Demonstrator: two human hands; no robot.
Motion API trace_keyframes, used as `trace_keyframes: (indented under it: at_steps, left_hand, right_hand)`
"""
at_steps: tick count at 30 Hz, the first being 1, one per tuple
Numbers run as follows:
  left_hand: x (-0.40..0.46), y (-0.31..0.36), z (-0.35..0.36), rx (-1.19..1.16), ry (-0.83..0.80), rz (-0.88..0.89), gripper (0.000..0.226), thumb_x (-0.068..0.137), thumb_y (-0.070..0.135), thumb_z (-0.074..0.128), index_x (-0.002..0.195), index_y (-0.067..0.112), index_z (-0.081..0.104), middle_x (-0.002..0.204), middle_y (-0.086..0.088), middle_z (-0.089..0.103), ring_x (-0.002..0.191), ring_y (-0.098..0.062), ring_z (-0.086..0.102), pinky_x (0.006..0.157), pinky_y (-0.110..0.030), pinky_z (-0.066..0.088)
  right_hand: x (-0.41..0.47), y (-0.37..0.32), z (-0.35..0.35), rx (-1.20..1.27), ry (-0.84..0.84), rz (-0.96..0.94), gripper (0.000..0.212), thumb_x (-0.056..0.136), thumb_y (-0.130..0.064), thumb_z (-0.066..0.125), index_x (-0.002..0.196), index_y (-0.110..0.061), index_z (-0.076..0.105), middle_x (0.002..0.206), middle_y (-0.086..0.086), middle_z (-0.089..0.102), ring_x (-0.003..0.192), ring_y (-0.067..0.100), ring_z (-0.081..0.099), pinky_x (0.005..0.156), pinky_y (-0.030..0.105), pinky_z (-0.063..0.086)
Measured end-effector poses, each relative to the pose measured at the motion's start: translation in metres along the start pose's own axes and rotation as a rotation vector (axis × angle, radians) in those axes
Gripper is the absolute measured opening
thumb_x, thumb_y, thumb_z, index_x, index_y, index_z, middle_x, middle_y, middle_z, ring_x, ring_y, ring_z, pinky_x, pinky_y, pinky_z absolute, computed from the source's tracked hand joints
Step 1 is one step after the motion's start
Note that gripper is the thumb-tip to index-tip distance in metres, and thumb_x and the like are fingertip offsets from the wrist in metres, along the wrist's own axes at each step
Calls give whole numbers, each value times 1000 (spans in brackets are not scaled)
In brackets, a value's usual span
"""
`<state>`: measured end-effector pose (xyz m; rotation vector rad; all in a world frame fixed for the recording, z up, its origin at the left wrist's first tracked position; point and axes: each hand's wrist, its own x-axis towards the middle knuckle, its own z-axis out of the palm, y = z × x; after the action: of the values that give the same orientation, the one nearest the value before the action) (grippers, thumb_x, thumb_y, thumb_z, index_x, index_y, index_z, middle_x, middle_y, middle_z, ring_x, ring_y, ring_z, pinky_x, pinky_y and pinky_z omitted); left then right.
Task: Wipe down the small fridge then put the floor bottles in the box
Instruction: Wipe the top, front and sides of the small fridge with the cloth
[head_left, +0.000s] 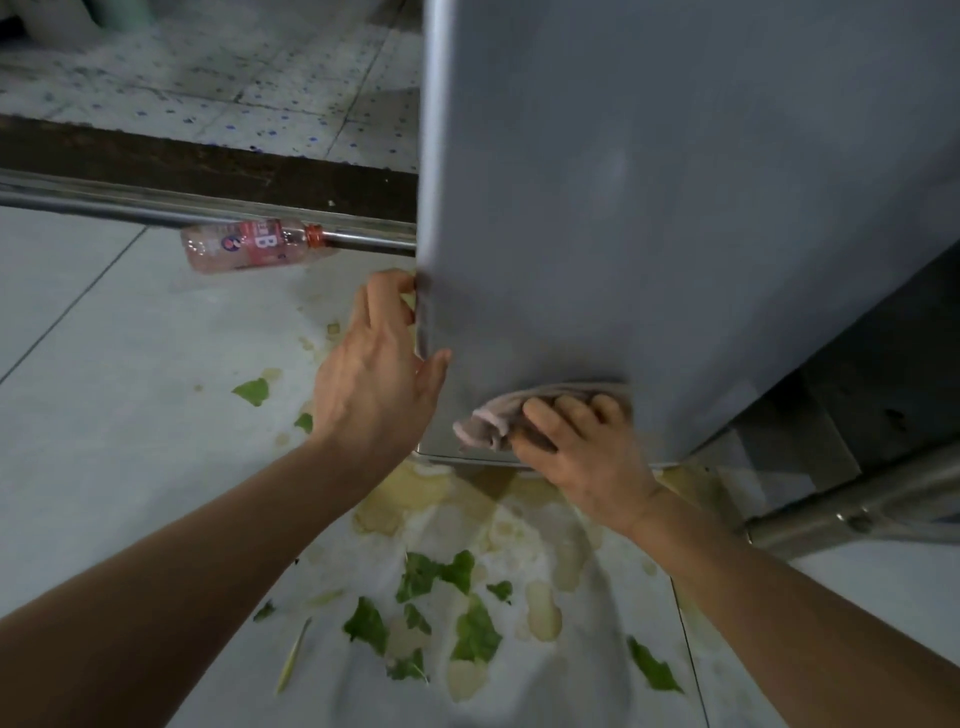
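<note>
Wiping the fridge's lower front

Right hand (582, 452) presses a cloth (498, 418) on the fridge (649, 208); left hand (379, 374) clasps its left edge; 1 bottle (249, 245) lies left.

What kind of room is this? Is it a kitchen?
Probably a kitchen or food storage corner. A small grey fridge stands on a tiled floor, with green leaf scraps and yellowish spills around it, and a plastic drink bottle lying nearby.
</note>
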<state>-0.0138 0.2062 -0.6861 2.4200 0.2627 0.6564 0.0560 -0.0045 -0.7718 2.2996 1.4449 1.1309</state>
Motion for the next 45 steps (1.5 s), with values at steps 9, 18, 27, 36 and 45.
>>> trace_keyframes:
  at_steps: [9,18,27,36,45]
  left_hand:
    - [4,3,8,25,-24,-52,39,87,23,62,112,17,32,101,-10,59,84,-34,61,64,-39,44]
    - [1,4,14,48,1,-73,37,89,25,59,112,16,31,100,-17,63,84,-39,61,63,-37,37]
    - [0,-1,15,69,10,-68,39,89,25,58,113,13,30,92,-21,63,80,-44,60,65,-38,39]
    - [-1,-6,19,87,30,-66,42,89,28,59,116,16,29,110,-14,60,78,-40,61,67,-46,50]
    - [-4,-6,20,62,42,-43,42,89,30,57,117,14,31,94,0,50,72,-30,61,66,-48,51]
  right_hand:
    - [15,67,-54,99,304,279,7,95,-21,55,102,-24,54,104,2,53,84,24,48,70,39,36]
    - [-49,59,-21,-41,-8,221,47,67,-19,75,104,-27,47,105,6,39,84,27,40,73,44,43]
    - [-43,118,-56,159,92,547,11,87,-34,55,88,-26,49,88,-1,44,81,21,44,74,32,34]
    - [-96,72,-20,371,-104,902,35,91,-34,41,98,-6,61,104,18,49,99,36,49,85,51,44]
    - [-78,105,-47,259,210,934,31,74,7,43,101,-7,49,101,27,44,88,31,46,83,22,39]
